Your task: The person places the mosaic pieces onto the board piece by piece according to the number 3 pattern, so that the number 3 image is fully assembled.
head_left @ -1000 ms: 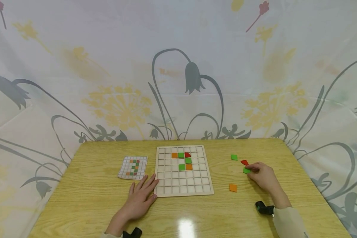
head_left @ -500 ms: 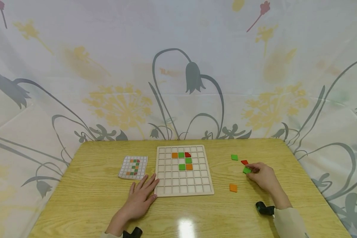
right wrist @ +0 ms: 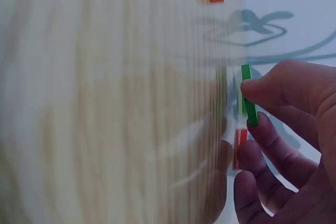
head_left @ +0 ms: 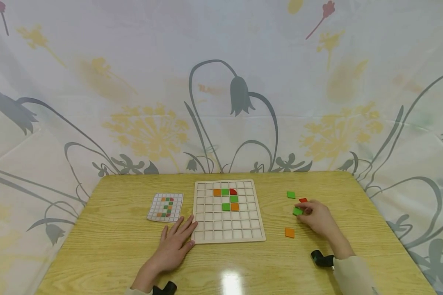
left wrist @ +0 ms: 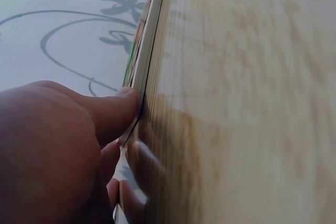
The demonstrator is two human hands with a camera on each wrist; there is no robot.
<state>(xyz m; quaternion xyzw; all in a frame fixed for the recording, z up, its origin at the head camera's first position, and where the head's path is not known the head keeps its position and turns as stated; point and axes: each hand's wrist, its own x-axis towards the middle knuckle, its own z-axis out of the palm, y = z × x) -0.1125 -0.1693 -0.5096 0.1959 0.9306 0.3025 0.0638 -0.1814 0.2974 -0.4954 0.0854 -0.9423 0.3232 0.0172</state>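
My right hand (head_left: 317, 217) pinches a green square tile (right wrist: 249, 98) between thumb and fingers, lifted off the table in the right wrist view. Just behind those fingers lies a red tile (head_left: 303, 200), partly covered by the hand. My left hand (head_left: 172, 245) rests with straight fingers at the left edge of a pale gridded board (head_left: 214, 235); its thumb (left wrist: 123, 106) touches the board's edge. Set in the board's upper cells are orange squares (head_left: 234, 207), several green squares (head_left: 234, 198) and a red rounded-corner tile (head_left: 233, 191).
A paper card (head_left: 155, 203) printed with a coloured grid pattern lies left of the board. To the board's right are a loose green tile (head_left: 291, 195) and an orange tile (head_left: 289, 232). A patterned cloth (head_left: 221, 90) hangs behind the wooden table (head_left: 107, 229).
My right hand has moved left with the green tile in its fingers, away from where it was beside the red tile. My left hand and the board have stayed put.
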